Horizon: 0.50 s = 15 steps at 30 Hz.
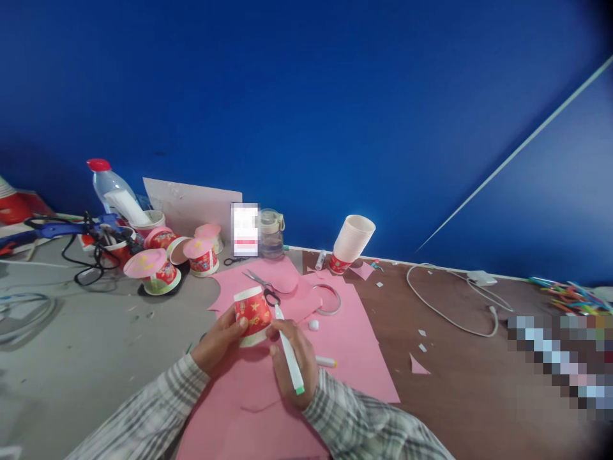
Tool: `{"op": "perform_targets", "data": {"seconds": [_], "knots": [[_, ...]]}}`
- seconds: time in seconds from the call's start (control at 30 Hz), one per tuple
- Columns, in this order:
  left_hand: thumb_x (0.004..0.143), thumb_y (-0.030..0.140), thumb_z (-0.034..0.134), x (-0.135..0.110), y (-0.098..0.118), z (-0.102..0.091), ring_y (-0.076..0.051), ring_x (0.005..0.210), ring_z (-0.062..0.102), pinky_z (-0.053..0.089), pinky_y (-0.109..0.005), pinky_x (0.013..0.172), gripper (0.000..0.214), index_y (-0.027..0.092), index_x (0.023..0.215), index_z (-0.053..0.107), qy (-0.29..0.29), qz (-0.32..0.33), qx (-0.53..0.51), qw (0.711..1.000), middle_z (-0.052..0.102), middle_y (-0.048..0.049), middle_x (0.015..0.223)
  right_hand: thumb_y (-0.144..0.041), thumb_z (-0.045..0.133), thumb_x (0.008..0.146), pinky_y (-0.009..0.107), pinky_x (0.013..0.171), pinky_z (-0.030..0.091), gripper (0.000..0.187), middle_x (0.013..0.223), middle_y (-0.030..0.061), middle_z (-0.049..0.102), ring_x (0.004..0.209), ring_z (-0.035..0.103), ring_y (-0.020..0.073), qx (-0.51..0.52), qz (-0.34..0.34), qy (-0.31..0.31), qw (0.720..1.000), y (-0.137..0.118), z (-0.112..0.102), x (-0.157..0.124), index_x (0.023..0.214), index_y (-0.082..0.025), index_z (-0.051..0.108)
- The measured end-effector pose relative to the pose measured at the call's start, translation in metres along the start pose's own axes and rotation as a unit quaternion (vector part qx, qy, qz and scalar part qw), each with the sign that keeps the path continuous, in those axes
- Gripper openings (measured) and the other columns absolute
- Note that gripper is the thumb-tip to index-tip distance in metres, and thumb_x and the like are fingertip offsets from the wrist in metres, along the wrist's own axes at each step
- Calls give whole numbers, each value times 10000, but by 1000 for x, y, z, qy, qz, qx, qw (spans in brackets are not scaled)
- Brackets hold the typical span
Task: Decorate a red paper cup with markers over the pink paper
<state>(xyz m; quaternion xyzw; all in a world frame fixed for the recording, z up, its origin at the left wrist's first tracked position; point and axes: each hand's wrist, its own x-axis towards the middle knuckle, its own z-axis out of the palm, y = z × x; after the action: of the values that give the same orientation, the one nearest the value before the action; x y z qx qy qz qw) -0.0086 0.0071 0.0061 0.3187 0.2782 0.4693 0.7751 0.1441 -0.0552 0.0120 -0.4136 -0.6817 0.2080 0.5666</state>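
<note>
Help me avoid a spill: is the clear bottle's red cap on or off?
On: the red cap covers the top of the clear bottle. How tightly, I cannot tell.

A red-capped clear plastic bottle point(108, 181) stands far left; right, a looped white cable point(493, 314) (a flat white block point(481, 278), perhaps a charger, beyond).

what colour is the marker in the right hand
The marker is white with a green end, seen best in the head view.
</note>
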Motion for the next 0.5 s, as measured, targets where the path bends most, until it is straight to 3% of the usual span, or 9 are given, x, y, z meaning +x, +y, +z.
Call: {"op": "perform_targets", "data": {"seconds": [0.17, 0.37, 0.5], "knots": [[512, 217, 742, 0, -1, 0, -357, 692, 631, 504, -425, 570, 404, 125, 893, 644, 23, 12, 21, 999, 730, -157, 752, -227, 461, 835, 342, 649, 520, 266, 817, 51, 614, 709, 614, 236, 31, 26, 7, 999, -2, -3, -1, 1092, -212, 529], [564, 216, 712, 0, 0, 0, -364, 737, 619, 491, -440, 618, 386, 115, 928, 629, -17, 11, 21, 1000, 719, -159, 773, -366, 372, 883, 375, 662, 510, 300, 789, 59, 597, 697, 602, 240, 43, 23, 18, 999, -9, -12, 7, 1011, -194, 582], [579, 221, 701, 0, -1, -1, -372, 750, 619, 491, -442, 626, 378, 114, 933, 627, -29, 24, 16, 999, 722, -177, 804, -404, 343, 886, 399, 671, 520, 352, 829, 61, 593, 741, 600, 255, 51, 12, 7, 999, -9, -14, 6, 1073, -222, 579]]}}
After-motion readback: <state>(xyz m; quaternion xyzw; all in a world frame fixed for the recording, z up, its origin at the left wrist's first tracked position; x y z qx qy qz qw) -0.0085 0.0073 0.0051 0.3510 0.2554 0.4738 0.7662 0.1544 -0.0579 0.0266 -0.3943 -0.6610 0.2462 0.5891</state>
